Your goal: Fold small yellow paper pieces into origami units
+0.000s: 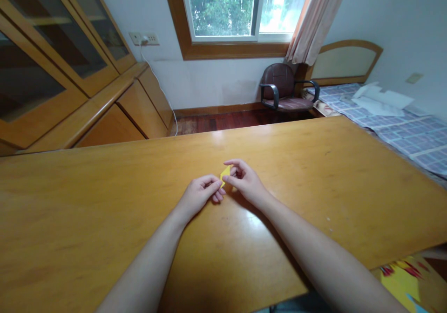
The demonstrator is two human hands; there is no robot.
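Note:
A small folded piece of yellow paper (225, 172) is held just above the wooden table (104, 201), near its middle. My left hand (201, 193) has its fingers curled, with thumb and forefinger pinching the lower edge of the paper. My right hand (244, 180) is closed too, its fingertips pinching the paper from the right side. Most of the paper is hidden between the fingers of both hands.
A wooden cabinet with glass doors (52, 71) runs along the left wall. Beyond the table stand a brown office chair (284, 89) under the window and a bed with a checked cover (401, 126) at the right. Coloured paper (405, 280) lies at the lower right.

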